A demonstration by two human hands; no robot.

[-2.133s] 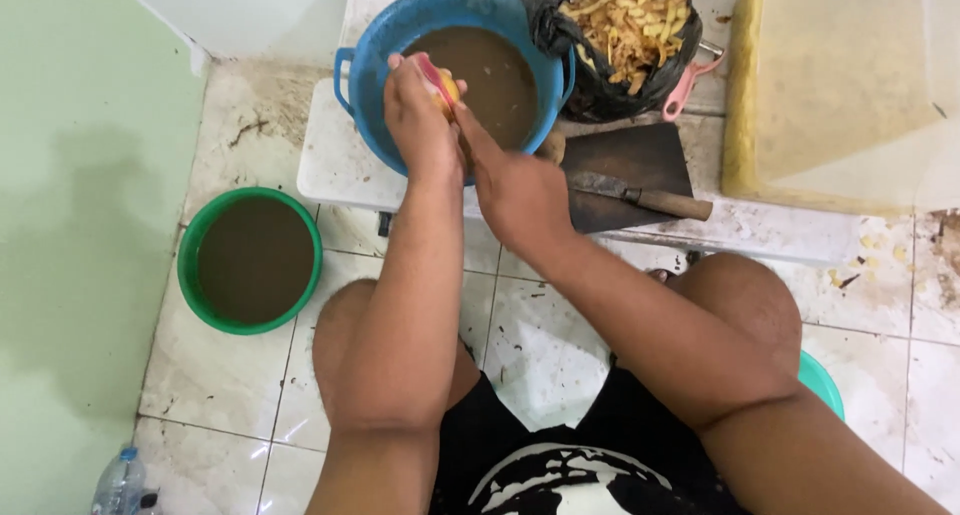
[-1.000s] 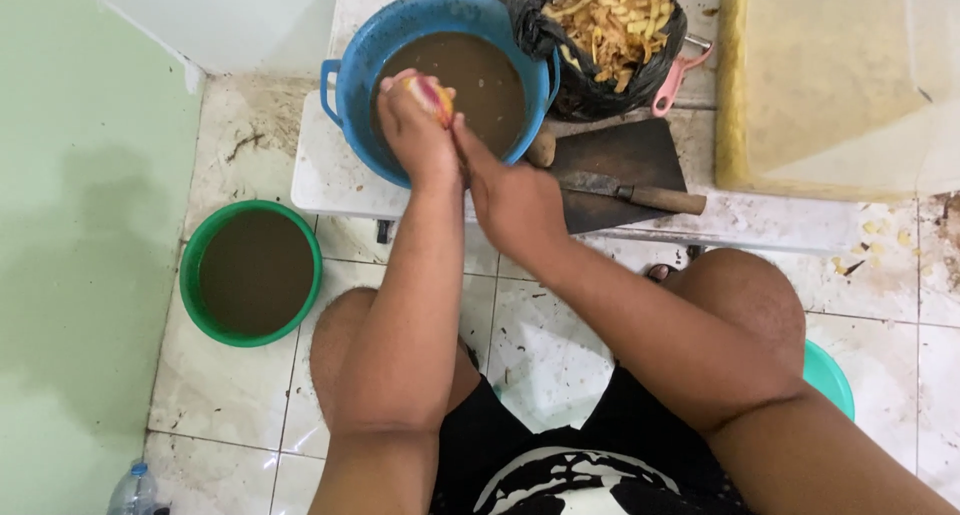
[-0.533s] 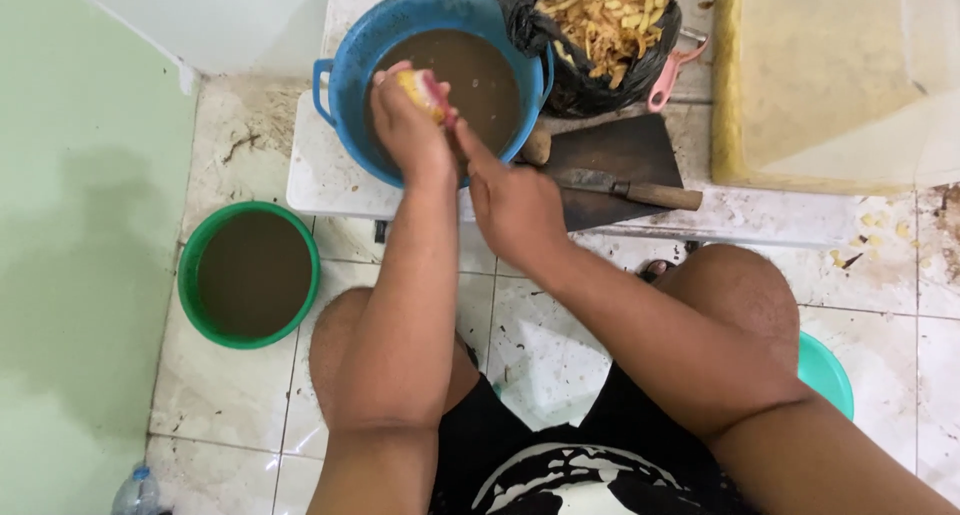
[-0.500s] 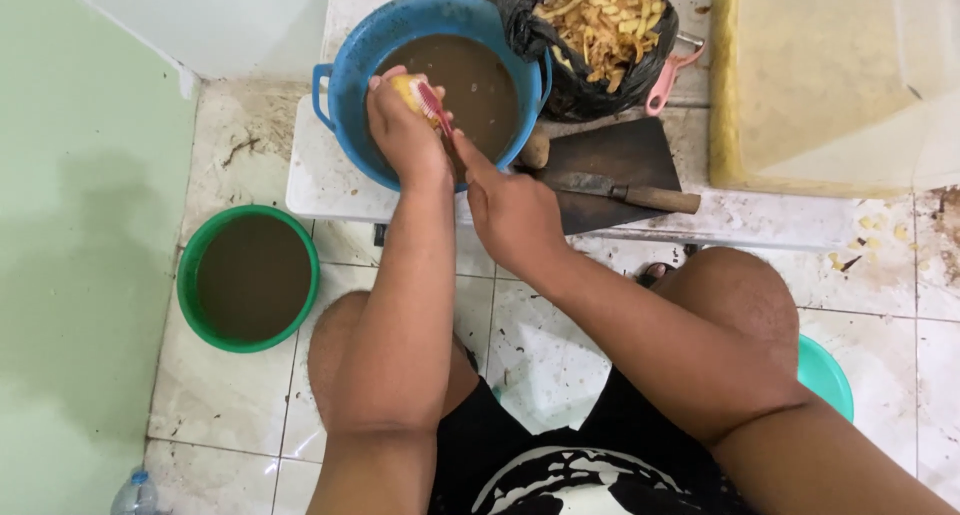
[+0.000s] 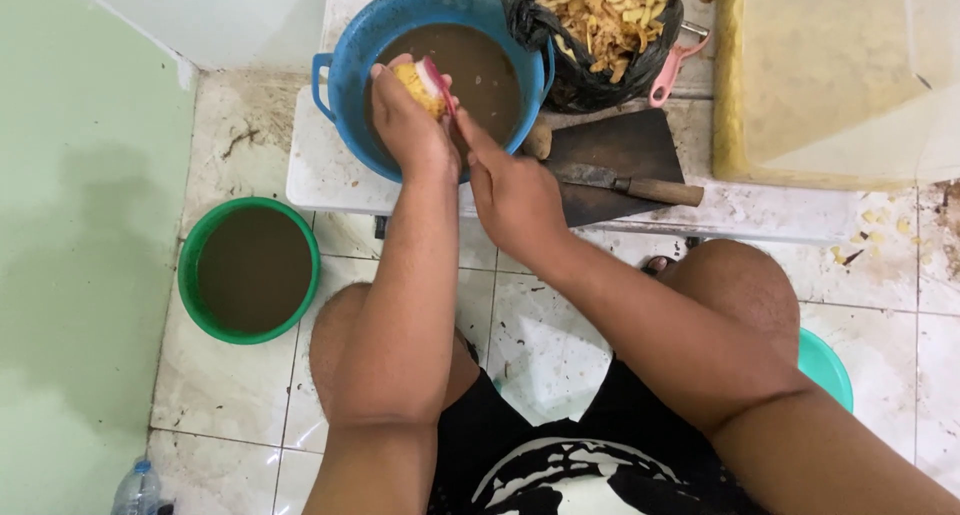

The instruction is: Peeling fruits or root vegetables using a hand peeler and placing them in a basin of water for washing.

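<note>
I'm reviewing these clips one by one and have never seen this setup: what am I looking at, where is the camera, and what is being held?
The one camera sits on a person's head and looks down at their own bare arms and knees. The left hand grips a yellow peeled root piece over a blue plastic basin of brown water. The right hand works a small pink-handled peeler against it. On the low white bench lie a broad cleaver with wooden handle and a black bag of peelings. A green bucket stands on the tiled floor.
</note>
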